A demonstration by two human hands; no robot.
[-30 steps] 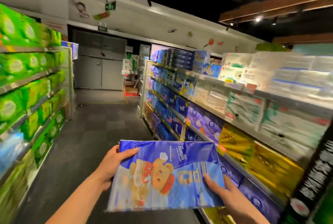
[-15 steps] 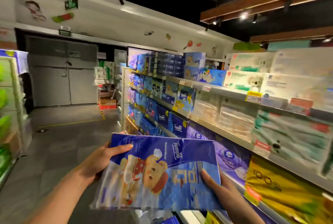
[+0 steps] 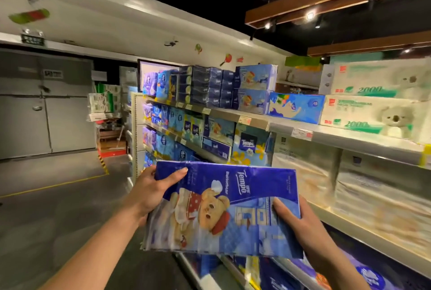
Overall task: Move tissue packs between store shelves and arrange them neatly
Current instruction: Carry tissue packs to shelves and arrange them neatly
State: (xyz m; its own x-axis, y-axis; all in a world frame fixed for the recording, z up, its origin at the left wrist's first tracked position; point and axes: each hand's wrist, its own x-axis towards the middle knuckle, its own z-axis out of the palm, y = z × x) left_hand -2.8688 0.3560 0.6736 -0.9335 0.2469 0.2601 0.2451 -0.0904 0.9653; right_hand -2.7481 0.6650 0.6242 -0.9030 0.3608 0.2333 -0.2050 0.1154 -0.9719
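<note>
Dim aisle, glaring ceiling spotlights [image 3: 310,15], blurred, warped edges

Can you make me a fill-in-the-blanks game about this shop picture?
The left hand and right hand hold a pack with the brand name ____.
The animal drawn on the pack is a ____.
The pack is mostly ____.
The white boxes on the top shelf show the number ____.
Missing words: Tempo, bear, blue, 2000.
</note>
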